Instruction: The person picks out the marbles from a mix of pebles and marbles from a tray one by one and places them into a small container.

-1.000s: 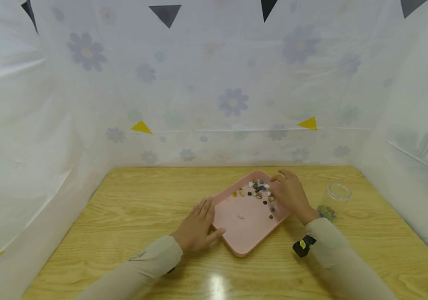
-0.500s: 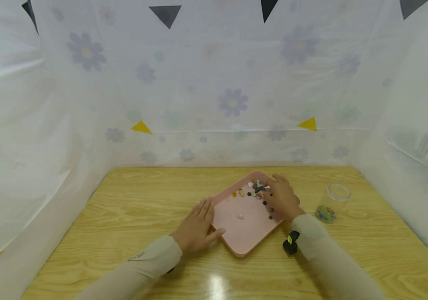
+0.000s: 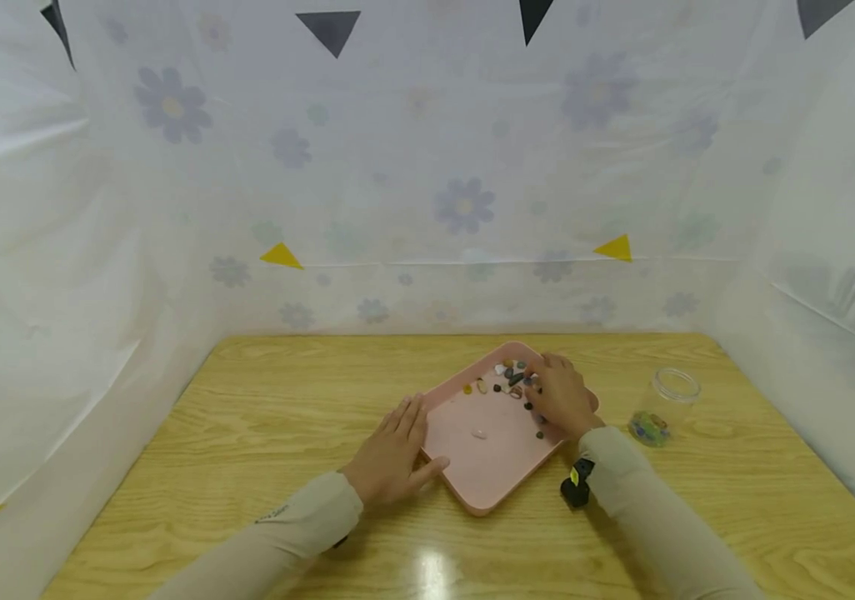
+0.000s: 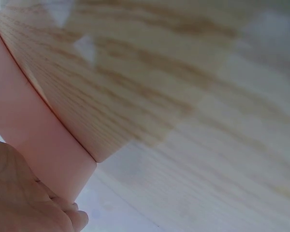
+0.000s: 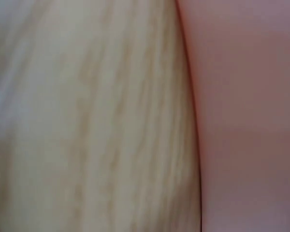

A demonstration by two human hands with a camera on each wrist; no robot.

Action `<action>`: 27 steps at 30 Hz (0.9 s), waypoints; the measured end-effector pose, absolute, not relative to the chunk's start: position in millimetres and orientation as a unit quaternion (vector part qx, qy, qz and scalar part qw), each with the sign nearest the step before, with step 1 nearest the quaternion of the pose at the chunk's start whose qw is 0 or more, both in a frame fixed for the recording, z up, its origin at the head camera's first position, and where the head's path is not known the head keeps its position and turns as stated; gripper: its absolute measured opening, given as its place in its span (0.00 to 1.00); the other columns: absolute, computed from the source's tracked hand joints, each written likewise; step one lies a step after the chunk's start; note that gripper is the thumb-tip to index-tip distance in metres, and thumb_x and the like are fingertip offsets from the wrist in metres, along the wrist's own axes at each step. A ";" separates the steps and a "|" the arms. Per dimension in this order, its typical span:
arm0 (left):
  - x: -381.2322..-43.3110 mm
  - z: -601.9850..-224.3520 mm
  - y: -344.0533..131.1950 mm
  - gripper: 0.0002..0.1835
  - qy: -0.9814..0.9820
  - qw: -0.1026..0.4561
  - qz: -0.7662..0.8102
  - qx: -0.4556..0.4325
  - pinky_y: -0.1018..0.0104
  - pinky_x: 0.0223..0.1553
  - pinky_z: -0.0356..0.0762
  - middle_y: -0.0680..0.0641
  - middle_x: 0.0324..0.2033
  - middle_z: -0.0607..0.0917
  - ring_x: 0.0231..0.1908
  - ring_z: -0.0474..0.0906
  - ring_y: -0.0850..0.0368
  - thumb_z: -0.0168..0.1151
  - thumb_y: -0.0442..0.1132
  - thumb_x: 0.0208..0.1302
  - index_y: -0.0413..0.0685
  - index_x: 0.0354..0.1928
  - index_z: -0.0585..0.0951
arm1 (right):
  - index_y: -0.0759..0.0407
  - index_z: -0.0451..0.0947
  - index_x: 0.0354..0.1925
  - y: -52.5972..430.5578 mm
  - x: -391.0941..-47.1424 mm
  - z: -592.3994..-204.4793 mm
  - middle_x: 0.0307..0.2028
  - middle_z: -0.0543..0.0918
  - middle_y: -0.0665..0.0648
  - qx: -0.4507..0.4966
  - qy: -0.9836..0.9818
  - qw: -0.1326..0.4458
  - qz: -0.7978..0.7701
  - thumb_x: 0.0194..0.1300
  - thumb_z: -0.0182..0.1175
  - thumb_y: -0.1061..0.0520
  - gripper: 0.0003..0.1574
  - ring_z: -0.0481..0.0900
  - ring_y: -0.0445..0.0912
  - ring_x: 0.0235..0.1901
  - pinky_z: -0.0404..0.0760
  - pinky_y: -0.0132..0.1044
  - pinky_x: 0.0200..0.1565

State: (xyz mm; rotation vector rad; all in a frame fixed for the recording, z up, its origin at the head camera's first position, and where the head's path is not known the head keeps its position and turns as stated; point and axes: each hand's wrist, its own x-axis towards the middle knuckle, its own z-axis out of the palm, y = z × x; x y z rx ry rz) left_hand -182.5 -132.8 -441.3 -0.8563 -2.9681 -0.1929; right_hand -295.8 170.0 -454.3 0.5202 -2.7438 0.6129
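A pink tray [image 3: 483, 475] lies at a slant on the table, with several small stones [image 3: 515, 379] scattered mostly in its far right part. My left hand [image 3: 392, 454] rests along its left edge, fingers straight and thumb spread to the near rim; the left wrist view shows that hand [image 4: 24, 198] against the tray's wall [image 4: 43, 130]. My right hand [image 3: 564, 400] reaches over the right rim, fingertips down among the stones. Whether it pinches one I cannot tell. One pale stone [image 3: 479, 433] lies apart near the middle of the tray.
A clear jar [image 3: 663, 407] without a lid stands right of the tray, green, blue and brown stones at its bottom. Wood-grain table [image 3: 285, 392] surrounds both. White flowered sheeting [image 3: 397, 167] walls off the back and sides.
My right hand has moved left and lower into the tray, its fingertips now closer over the stones. The left hand and the tray have stayed put.
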 end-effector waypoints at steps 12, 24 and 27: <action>-184.8 -444.3 -132.3 0.47 -0.955 0.037 -0.067 -0.285 0.49 0.71 0.48 0.34 0.73 0.47 0.73 0.43 0.41 0.35 0.67 0.70 0.32 0.72 0.51 | 0.62 0.79 0.40 171.3 -294.0 -450.9 0.61 0.68 0.74 0.172 -0.955 0.132 0.201 0.63 0.60 0.61 0.08 0.61 0.70 0.62 0.63 0.69 0.57; -186.2 -445.5 -131.5 0.47 -0.953 0.042 -0.071 -0.291 0.48 0.71 0.49 0.34 0.73 0.48 0.73 0.43 0.40 0.35 0.68 0.70 0.31 0.72 0.52 | 0.61 0.79 0.38 173.1 -292.8 -451.4 0.60 0.69 0.73 0.175 -0.954 0.137 0.201 0.62 0.61 0.61 0.05 0.61 0.70 0.62 0.64 0.70 0.55; -186.4 -446.0 -132.2 0.47 -0.953 0.042 -0.072 -0.290 0.47 0.71 0.49 0.34 0.73 0.47 0.73 0.43 0.40 0.34 0.68 0.70 0.31 0.72 0.52 | 0.61 0.80 0.38 172.3 -293.8 -453.1 0.59 0.70 0.73 0.179 -0.952 0.143 0.204 0.63 0.62 0.60 0.06 0.62 0.69 0.61 0.64 0.69 0.55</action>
